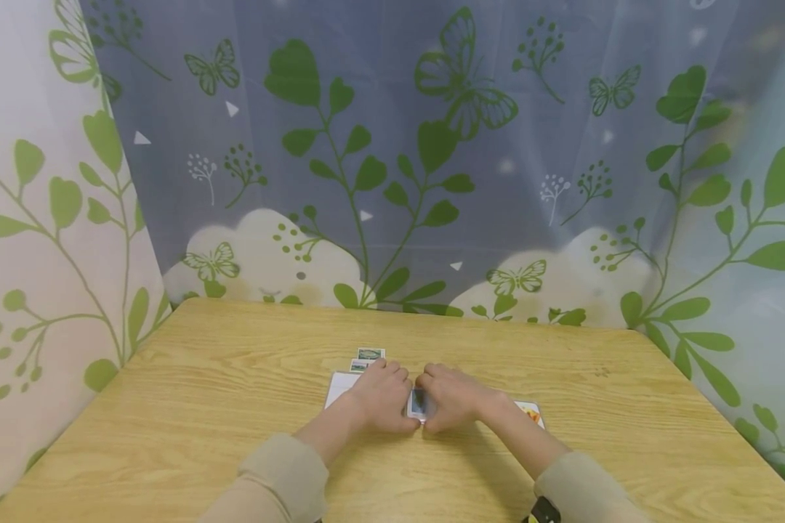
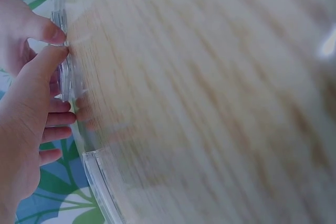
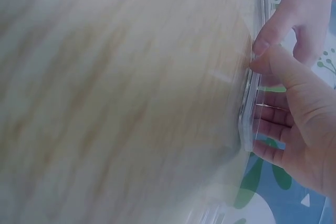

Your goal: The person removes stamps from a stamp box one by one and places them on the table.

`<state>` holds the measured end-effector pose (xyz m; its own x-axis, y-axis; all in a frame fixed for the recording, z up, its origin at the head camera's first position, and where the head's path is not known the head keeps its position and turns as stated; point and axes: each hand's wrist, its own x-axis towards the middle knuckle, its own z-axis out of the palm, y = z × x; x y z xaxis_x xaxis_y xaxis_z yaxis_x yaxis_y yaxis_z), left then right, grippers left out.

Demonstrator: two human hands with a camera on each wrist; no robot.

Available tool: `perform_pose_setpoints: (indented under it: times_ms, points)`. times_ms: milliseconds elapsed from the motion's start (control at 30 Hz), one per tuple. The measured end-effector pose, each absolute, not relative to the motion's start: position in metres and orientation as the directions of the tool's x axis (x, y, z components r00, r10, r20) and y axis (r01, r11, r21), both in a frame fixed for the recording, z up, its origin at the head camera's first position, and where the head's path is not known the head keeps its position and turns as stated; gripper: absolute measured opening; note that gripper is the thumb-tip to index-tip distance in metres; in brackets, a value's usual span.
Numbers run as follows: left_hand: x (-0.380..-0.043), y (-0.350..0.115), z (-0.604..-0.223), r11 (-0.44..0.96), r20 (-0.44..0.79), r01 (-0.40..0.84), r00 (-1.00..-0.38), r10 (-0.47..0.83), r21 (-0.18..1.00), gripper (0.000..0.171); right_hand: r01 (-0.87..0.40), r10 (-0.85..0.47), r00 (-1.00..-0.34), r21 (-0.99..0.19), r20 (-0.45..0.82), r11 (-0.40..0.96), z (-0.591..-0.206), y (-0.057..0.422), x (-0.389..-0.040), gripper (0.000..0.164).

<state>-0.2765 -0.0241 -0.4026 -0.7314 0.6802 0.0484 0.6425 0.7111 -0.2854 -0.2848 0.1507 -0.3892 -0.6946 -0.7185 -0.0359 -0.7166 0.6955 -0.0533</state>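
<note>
Both hands meet over a small flat clear plastic case (image 1: 418,404) with a dark picture in it, low over the table. My left hand (image 1: 381,396) grips its left side and my right hand (image 1: 456,398) its right side. In the left wrist view the left thumb lies at the near edge of the clear plastic (image 2: 65,80), fingers on the far side. The right wrist view has the right thumb and fingers likewise about the plastic edge (image 3: 248,103), the thumb tips close together. Much of the case is hidden behind the hands.
A white sheet with a clear rim (image 1: 341,386) lies left of the left hand, with small picture cards (image 1: 371,354) just beyond it. Partly under the right forearm is a clear-edged card with an orange-red picture (image 1: 530,412). A patterned curtain (image 1: 392,181) closes off the wooden table's (image 1: 235,407) back.
</note>
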Motion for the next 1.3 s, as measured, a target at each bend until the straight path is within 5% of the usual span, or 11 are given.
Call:
perform_pose_setpoints:
  times_ms: [1300]
  points:
    - [-0.277, -0.024, -0.4013, 0.711, 0.041, 0.641, -0.734, 0.678, -0.287, 0.066, -0.723, -0.723, -0.689, -0.014, -0.047, 0.69, -0.3889, 0.1519, -0.2872, 0.059]
